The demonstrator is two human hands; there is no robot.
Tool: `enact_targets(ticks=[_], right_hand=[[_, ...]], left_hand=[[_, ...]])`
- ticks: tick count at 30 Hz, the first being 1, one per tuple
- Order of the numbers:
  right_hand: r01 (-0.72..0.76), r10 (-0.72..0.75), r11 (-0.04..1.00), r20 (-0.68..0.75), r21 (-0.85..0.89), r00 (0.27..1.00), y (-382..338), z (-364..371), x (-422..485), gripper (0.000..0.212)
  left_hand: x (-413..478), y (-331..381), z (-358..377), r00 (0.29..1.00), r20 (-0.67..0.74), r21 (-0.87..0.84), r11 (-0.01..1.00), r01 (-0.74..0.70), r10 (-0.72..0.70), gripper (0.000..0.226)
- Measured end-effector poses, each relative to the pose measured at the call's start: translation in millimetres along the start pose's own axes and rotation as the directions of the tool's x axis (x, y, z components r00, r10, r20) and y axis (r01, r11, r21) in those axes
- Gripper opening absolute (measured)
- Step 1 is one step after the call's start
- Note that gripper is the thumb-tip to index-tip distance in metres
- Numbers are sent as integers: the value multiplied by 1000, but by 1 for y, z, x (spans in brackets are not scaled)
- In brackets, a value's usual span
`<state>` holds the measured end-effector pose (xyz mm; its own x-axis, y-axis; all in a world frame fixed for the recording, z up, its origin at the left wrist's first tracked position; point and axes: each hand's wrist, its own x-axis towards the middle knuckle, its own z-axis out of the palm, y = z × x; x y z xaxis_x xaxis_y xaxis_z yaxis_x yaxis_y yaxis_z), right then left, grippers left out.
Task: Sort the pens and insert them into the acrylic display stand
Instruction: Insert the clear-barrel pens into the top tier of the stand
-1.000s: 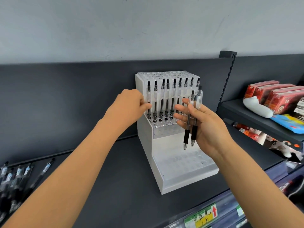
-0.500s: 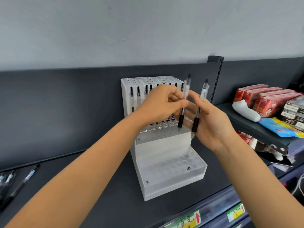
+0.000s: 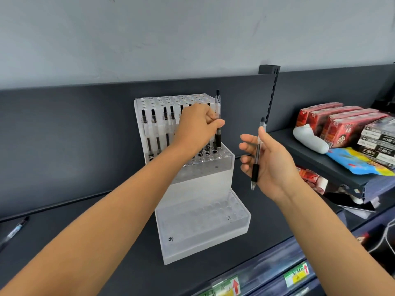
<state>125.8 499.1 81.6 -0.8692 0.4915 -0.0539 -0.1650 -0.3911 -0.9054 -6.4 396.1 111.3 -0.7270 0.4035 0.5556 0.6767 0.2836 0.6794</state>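
Note:
A clear acrylic display stand [image 3: 201, 223] sits on the dark shelf, with several black-grip pens [image 3: 154, 133] upright in its upper tier. My left hand [image 3: 195, 127] pinches one clear pen [image 3: 218, 122] upright at the tier's right end, its tip at the holes. My right hand [image 3: 269, 165], apart to the right of the stand, holds a second pen [image 3: 257, 154] upright between thumb and fingers. The stand's lower tier shows empty holes.
A loose pen [image 3: 15, 230] lies on the shelf at the far left. A side shelf on the right carries red boxes [image 3: 333, 124], a white object [image 3: 310, 138] and a blue packet [image 3: 357, 165]. Price tags [image 3: 296, 275] line the shelf's front edge.
My left hand took one of the two pens from my right hand and carried it to the stand's upper tier. My right hand drew away to the right with the other pen.

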Motion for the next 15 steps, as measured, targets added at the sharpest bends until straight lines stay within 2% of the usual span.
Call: enact_targets(ticks=[2,4,6,11,13,15], right_hand=[[-8,8,1000,24,29,1000,1,-1,0,43],[-7,4,998,40,61,999,2,-2,0,43],[2,-4,997,37,71,999,2,-1,-1,41],[13,-16,999,63,52,998,7,2,-3,34],[14,-19,998,75,63,997,6,3,-5,34],[20,-26,997,77,80,997,5,6,-7,32]], left_hand=[[-2,1,0,999,46,101,995,-21,17,17],[-4,2,1,992,125,221,975,-8,-20,22],[-5,3,3,981,186,271,963,0,-52,29],[-5,8,-1,977,210,404,914,-49,-40,34],[-8,8,-8,980,198,419,905,-70,-16,35],[-17,11,-16,977,210,300,950,-87,23,30]])
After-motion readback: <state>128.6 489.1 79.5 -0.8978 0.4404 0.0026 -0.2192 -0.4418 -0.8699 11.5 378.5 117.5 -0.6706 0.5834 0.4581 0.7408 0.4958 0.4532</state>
